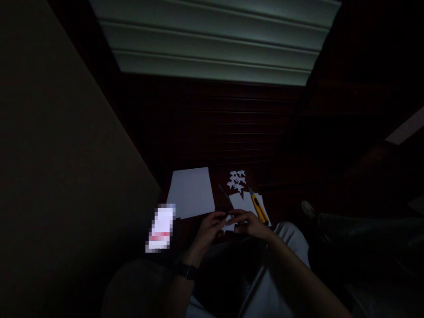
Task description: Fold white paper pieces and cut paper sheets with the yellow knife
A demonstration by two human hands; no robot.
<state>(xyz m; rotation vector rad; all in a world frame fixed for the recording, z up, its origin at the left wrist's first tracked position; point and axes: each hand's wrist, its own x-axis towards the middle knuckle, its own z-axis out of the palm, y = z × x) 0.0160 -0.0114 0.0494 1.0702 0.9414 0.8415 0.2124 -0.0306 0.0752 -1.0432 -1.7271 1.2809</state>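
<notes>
A small piece of white paper [229, 224] is held between my two hands, close to the near edge of a dark table. My left hand [211, 229] grips it from the left with curled fingers; a dark watch is on that wrist. My right hand [250, 224] pinches it from the right, fingers bent over its top. Just beyond the hands lie cut white paper pieces [240, 202], with a yellow utility knife [260, 209] resting over them. A slim dark tool [224, 193], too dim to name, lies left of these pieces.
White sheets of paper [191, 193] lie at the table's left. Several small folded or cut white paper shapes [237, 180] are grouped at the back. A bright blurred-out rectangle [160, 228] is at left. A shoe [308, 209] and a trouser leg show at right. The room is dark.
</notes>
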